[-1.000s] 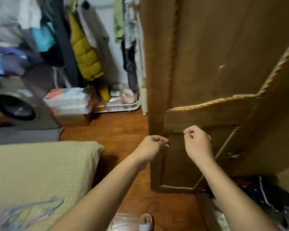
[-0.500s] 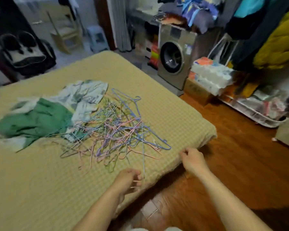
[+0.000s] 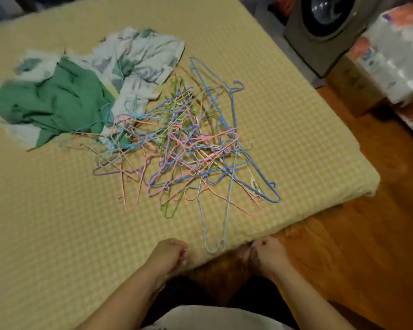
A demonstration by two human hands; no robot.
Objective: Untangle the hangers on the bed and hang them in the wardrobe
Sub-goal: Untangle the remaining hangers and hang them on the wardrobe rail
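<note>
A tangled pile of thin wire hangers (image 3: pixel 184 148) in pink, blue, purple and green lies on the yellow bed (image 3: pixel 57 222), near its corner. One pale blue hanger (image 3: pixel 215 222) sticks out of the pile toward me and ends between my hands. My left hand (image 3: pixel 169 253) hovers over the bed's near edge with loosely curled fingers, holding nothing. My right hand (image 3: pixel 270 253) is at the mattress edge, also loosely curled and holding nothing. Neither hand touches a hanger. The wardrobe is out of view.
A green garment (image 3: pixel 50 103) and a white patterned cloth (image 3: pixel 138 60) lie on the bed left of the pile, touching it. A washing machine (image 3: pixel 324 32), a cardboard box (image 3: pixel 351 91) and wrapped tissue packs (image 3: pixel 396 55) stand at the right, beyond the wooden floor (image 3: pixel 343 258).
My view swung from the wardrobe door to the bed and then closer to the hanger pile. Both hands came down to the bed's near edge, nearer to each other.
</note>
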